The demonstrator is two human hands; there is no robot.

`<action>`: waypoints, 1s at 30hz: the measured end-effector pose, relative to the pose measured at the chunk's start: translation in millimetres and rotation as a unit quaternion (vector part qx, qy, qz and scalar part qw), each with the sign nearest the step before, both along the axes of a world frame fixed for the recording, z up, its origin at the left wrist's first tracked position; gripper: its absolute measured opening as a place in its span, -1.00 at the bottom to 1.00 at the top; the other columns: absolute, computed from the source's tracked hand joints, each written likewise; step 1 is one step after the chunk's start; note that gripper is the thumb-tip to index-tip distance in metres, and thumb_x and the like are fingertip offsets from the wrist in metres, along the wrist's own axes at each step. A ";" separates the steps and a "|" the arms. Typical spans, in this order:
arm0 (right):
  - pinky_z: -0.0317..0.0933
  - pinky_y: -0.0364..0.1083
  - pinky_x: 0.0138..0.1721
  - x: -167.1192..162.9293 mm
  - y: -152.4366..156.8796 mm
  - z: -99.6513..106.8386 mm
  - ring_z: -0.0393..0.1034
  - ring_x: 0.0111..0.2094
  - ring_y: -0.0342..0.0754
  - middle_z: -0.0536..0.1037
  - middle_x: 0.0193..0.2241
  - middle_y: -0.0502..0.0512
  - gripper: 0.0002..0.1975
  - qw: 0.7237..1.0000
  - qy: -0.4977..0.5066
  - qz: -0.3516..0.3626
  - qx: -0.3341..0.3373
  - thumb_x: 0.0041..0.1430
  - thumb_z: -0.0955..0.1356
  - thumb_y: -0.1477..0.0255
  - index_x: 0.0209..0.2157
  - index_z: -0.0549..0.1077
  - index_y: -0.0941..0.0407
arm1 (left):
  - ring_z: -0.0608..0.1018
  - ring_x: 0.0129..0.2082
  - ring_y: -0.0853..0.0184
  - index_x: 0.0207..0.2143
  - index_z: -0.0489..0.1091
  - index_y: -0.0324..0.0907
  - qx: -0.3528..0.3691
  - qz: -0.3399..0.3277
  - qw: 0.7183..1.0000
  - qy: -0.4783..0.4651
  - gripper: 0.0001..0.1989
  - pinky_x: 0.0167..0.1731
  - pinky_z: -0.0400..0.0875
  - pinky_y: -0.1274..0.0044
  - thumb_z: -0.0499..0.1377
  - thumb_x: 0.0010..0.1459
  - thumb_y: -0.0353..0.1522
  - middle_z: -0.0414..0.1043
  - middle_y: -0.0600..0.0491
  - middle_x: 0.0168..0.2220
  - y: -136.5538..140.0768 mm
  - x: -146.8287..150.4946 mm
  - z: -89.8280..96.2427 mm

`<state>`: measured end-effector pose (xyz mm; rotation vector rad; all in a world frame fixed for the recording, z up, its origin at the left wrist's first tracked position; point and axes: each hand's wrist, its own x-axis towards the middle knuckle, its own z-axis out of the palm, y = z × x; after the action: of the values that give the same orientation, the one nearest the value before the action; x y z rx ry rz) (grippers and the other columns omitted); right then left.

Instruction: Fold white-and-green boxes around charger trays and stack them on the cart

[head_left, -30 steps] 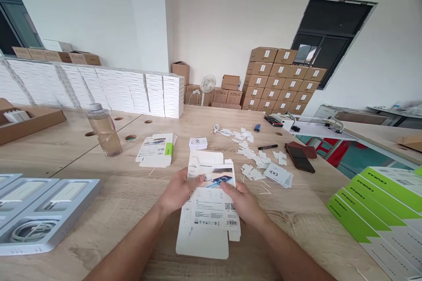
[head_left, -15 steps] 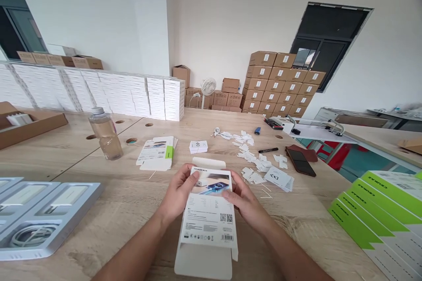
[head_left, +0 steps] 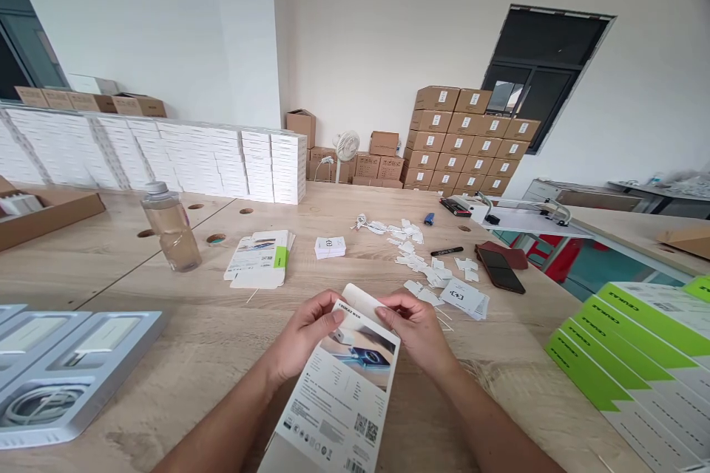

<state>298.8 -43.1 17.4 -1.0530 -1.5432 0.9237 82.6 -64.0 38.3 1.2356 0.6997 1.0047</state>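
Observation:
Between my hands is a white printed carton (head_left: 338, 392), tilted, its back panel with a phone picture and codes facing up. My left hand (head_left: 305, 329) grips its upper left edge, thumb on the printed face. At the far end, my right hand (head_left: 413, 321) pinches the top flap (head_left: 363, 303) between thumb and fingers. Beyond my left hand lie flat unfolded cartons (head_left: 258, 259) and a small stack of white cards (head_left: 330, 247). White paper pieces (head_left: 413, 259) and loose cards (head_left: 464, 297) lie scattered past my right hand.
Grey trays (head_left: 83, 355) with chargers and cables stand at left, behind them a water bottle (head_left: 171, 229). Green-and-white boxes (head_left: 637, 355) are stacked at right. A phone (head_left: 499, 270), a black marker (head_left: 447, 251) and a wall of white boxes (head_left: 194, 155) are farther back.
The carton has turned clockwise and come lower, closer to me. My right hand has shifted from its right side to the top flap.

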 end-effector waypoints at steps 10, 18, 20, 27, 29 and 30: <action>0.08 -0.16 -0.48 4.6 2.4 0.3 0.22 -0.53 -0.19 0.39 -0.56 -0.06 -0.76 0.976 0.136 0.085 -0.149 0.06 0.42 0.26 -0.51 0.45 0.14 | 0.38 -0.45 0.44 -0.27 0.37 -0.23 0.032 -0.014 0.999 0.034 -0.78 -0.44 0.23 0.60 0.16 0.17 -0.24 0.34 0.07 -0.41 -2.1 1.6 -2.2; 0.24 -0.08 -0.27 5.2 1.5 3.5 0.42 -0.32 -0.06 0.56 -0.30 0.13 -0.66 0.894 0.214 0.199 -0.339 0.01 0.46 0.30 -0.19 0.48 0.18 | 0.43 -0.37 0.36 -0.25 0.41 -0.22 0.061 -0.021 0.996 0.067 -0.78 -0.36 0.28 0.56 0.17 0.15 -0.25 0.40 0.03 -0.34 -2.7 2.4 -0.2; 0.24 -0.09 -0.31 7.1 2.2 1.9 0.41 -0.37 -0.08 0.56 -0.36 0.11 -0.67 0.888 0.206 0.202 -0.359 0.00 0.47 0.29 -0.24 0.49 0.19 | 0.44 -0.37 0.35 -0.25 0.41 -0.23 0.060 -0.021 0.995 0.072 -0.77 -0.36 0.29 0.55 0.17 0.15 -0.24 0.41 0.01 -0.33 -1.7 2.3 -0.6; 0.14 -0.18 -0.48 6.5 -0.6 -0.6 0.29 -0.53 -0.18 0.48 -0.52 -0.06 -0.70 0.954 0.102 0.121 -0.253 -0.11 0.51 0.25 -0.41 0.45 0.14 | 0.43 -0.46 0.39 -0.02 0.20 -0.09 0.030 -0.033 0.998 0.035 -0.63 -0.51 0.24 0.58 0.17 0.15 -0.23 0.38 0.06 -0.33 -0.2 4.5 -7.4; 0.12 -0.18 -0.48 4.2 -2.8 2.8 0.28 -0.52 -0.18 0.48 -0.53 -0.06 -0.70 0.967 0.068 0.126 -0.209 -0.08 0.49 0.22 -0.44 0.45 0.15 | 0.44 -0.46 0.39 0.02 0.15 -0.06 0.025 -0.027 0.999 0.037 -0.59 -0.52 0.23 0.59 0.17 0.15 -0.23 0.38 0.07 -0.32 0.0 4.4 -8.0; 0.12 -0.19 -0.47 3.2 -3.9 4.8 0.27 -0.52 -0.18 0.47 -0.53 -0.06 -0.70 0.971 0.058 0.129 -0.192 -0.07 0.48 0.21 -0.45 0.45 0.14 | 0.44 -0.45 0.39 0.04 0.15 -0.05 0.026 -0.020 0.998 0.045 -0.57 -0.51 0.23 0.59 0.18 0.15 -0.24 0.37 0.07 -0.32 0.0 4.1 -7.8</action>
<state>302.0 -47.0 22.1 -1.0548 -1.4582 1.4839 86.7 -64.0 30.5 1.3424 0.7181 0.9440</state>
